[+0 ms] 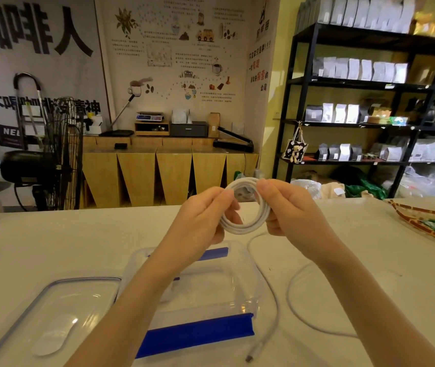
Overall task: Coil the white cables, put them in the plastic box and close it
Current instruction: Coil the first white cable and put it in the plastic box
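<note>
Head view: the left hand (205,215) and right hand (288,210) each grip the coiled white round cable (245,223). The coil is held above the open clear plastic box (248,263) on the white counter (52,239).

The plastic box (240,287) stands open at the top, but both forearms cross above it, the left one over its middle, with the hands (203,215) raised over its far rim. The lid (52,313) lies flat just left of the box and takes up that side of the bench (52,234), while a loose white cable (277,308) loops along the box's right wall (its plug end near the front edge). Bare bench lies further right, up to the woven tray (433,229) at the far right edge.
</note>
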